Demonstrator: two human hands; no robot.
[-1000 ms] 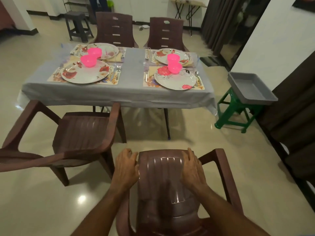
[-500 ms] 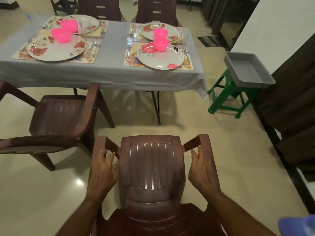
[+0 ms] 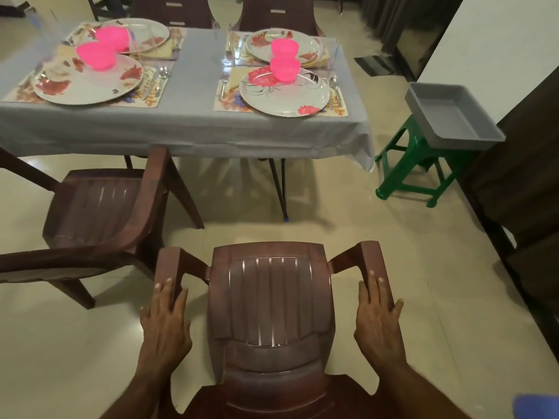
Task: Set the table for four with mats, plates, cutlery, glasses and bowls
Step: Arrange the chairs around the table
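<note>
Left hand: the left hand lies on the left armrest of the near chair, fingers wrapped over its edge, grasping it.
Right hand: the right hand grasps the right armrest the same way, thumb on the outer side.
Near chair: brown ribbed plastic, facing the table, well apart from it.
Second chair: a matching chair stands at the table's near left edge.
Table: grey cloth; 4 floral mats, each with a flowered plate, cutlery beside it and a pink bowl on the plate.
Glasses: clear, hard to make out.
Side: grey tray on a green stool.
Writing: none legible.
</note>
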